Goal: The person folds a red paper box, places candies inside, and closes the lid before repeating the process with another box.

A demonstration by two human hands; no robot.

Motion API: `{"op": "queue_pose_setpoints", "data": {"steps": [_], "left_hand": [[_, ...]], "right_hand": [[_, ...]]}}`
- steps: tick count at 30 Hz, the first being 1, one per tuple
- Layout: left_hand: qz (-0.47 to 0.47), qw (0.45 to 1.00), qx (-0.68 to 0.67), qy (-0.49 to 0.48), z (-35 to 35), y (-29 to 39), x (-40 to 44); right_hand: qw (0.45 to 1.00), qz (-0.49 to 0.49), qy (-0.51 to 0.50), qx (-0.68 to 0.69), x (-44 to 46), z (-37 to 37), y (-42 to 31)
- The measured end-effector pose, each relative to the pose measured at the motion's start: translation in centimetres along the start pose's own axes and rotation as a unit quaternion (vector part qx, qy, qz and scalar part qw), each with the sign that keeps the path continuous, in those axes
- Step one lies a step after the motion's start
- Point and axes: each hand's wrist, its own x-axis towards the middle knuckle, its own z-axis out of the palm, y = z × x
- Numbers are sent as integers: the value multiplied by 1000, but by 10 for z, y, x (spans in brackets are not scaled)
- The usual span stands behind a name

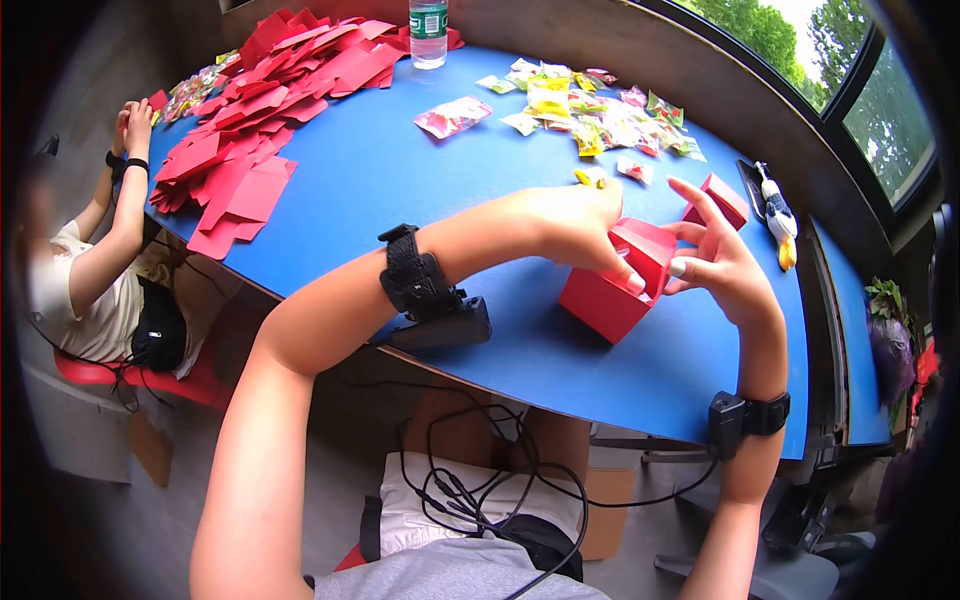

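Left hand [585, 225]: thumb dipped into the open red box [603, 306], fingers mostly hidden; cannot tell what it pinches.
Right hand [724, 260]: index raised, thumb and other fingers bent beside the flap [650, 240]; grip unclear.
Wrapped sweets [600, 118]: scattered, upper centre-right of the frame.
Flat red cartons [265, 105]: piled, upper left.
Bottle [428, 45]: upright, top edge.
Blocked view: right-hand fingers partly cover a second red box [730, 196].
Open red box: right of centre, something pale [643, 298] inside near the thumb.
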Motion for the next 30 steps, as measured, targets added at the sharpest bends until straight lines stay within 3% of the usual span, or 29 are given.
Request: {"op": "queue_pose_setpoints", "data": {"steps": [4, 7, 10, 12, 14, 17, 19, 23, 24, 27, 30], "left_hand": [[-32, 999, 7, 14, 3, 1, 2], [-59, 995, -61, -49, -2, -8, 5], [98, 994, -10, -38, -11, -25, 2], [69, 991, -93, -73, -27, -13, -12], [72, 974, -191, -100, -36, -18, -9], [90, 949, -271, -131, -34, -25, -3], [119, 924, -336, -139, -30, -28, -1], [201, 892, -323, -243, -28, -27, 1], [254, 908, -271, -196, -22, -30, -1], [182, 925, -298, -153, -16, -19, 3], [190, 941, -261, -100, -7, -14, 7]], "right_hand": [[998, 18, 53, 16, 9, 14, 15], [998, 16, 21, 54, 10, 24, 15], [997, 6, 20, 73, 6, 28, 12], [994, -100, 42, 25, 5, 27, 13], [991, -115, 64, 14, 6, 24, 13], [960, -225, 134, -101, 5, 23, 14], [954, -241, 151, -93, 5, 25, 15], [940, -257, 208, -80, 8, 27, 19], [938, -252, 223, -81, 7, 28, 20], [937, -250, 240, -53, 13, 28, 30], [937, -248, 243, -47, 14, 29, 33]]}}
